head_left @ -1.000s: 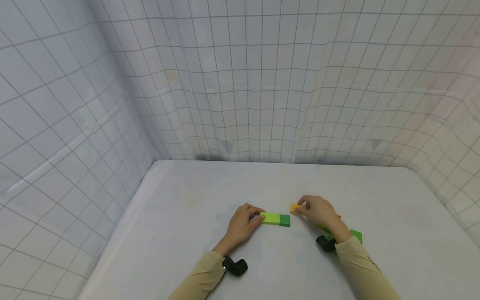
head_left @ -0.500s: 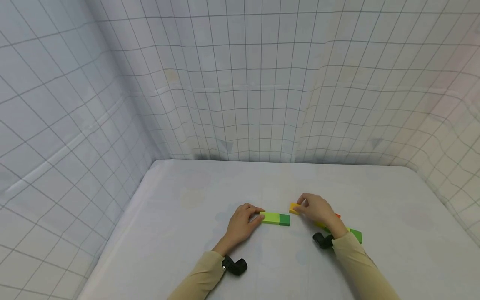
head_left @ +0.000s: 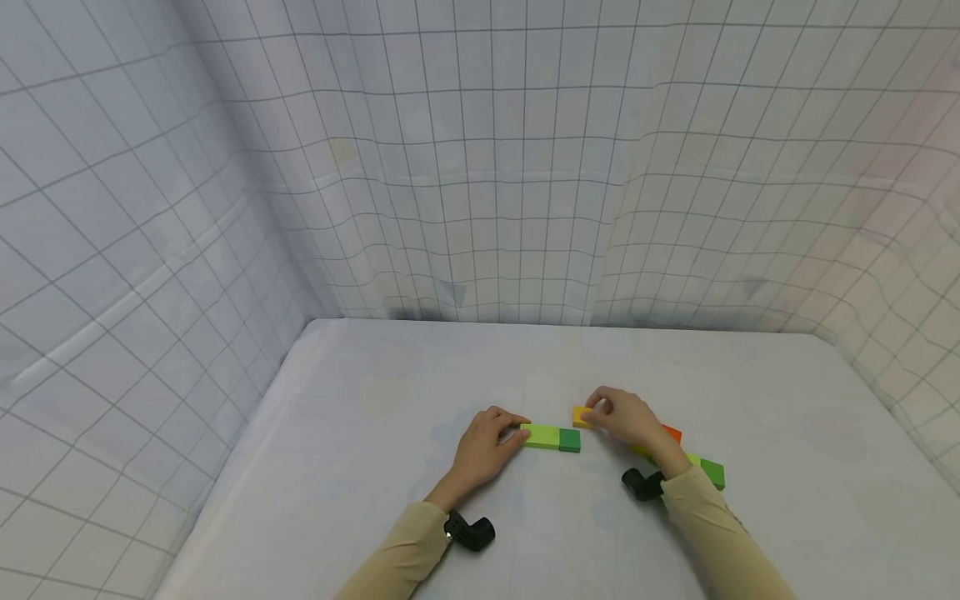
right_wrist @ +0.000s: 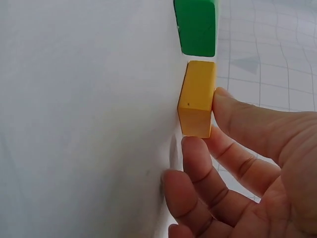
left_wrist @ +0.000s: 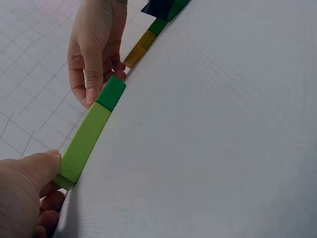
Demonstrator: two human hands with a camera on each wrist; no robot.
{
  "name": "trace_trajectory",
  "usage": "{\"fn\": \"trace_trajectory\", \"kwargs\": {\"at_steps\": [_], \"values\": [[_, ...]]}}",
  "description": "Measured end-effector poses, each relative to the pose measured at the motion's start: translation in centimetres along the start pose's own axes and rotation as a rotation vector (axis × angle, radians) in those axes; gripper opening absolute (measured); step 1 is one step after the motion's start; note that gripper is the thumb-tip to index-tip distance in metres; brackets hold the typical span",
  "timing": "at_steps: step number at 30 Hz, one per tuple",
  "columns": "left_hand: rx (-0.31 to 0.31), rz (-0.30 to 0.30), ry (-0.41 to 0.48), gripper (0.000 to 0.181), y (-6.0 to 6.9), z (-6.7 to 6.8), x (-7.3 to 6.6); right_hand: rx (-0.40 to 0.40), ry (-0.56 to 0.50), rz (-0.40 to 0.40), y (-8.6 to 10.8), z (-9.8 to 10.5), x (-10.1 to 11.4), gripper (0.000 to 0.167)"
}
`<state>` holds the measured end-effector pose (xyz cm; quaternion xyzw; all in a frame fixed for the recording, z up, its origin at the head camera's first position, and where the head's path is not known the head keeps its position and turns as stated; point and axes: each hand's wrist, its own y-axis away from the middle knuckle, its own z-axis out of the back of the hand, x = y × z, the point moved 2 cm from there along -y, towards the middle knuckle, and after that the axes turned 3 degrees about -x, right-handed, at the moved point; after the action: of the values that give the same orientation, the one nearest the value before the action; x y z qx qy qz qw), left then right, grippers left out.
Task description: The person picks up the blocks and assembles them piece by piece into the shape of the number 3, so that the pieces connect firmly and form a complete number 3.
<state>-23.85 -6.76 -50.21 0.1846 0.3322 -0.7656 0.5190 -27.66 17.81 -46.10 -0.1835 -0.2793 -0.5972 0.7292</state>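
A light green block [head_left: 542, 436] lies on the table with a dark green block [head_left: 569, 440] touching its right end. My left hand [head_left: 482, 448] grips the light green block's left end between thumb and fingers; the left wrist view shows the thumb against that end of the light green block [left_wrist: 85, 144]. In my right hand [head_left: 626, 417] is a yellow-orange block [head_left: 581, 416], pinched by thumb and fingers just beyond the dark green one. The right wrist view shows a narrow gap between the yellow-orange block [right_wrist: 197, 94] and the green block [right_wrist: 197, 27].
Partly under the right forearm lie several more blocks: a red-orange one [head_left: 672, 433], a green one [head_left: 712, 473], and yellow and light green ones. A white cloth table [head_left: 420, 358] carries everything, with gridded white curtains [head_left: 525, 167] around its back and sides.
My right hand has moved left with the yellow-orange block, bringing it closer to the dark green block. The left hand and the block it grips have stayed put.
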Motion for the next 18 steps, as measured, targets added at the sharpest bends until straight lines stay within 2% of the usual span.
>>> {"fn": "trace_trajectory", "kwargs": {"at_steps": [18], "values": [[0.01,-0.005,-0.001,0.027,0.06,0.07,-0.03,-0.021,-0.055,0.091,0.3,-0.65,-0.35,0.017]]}}
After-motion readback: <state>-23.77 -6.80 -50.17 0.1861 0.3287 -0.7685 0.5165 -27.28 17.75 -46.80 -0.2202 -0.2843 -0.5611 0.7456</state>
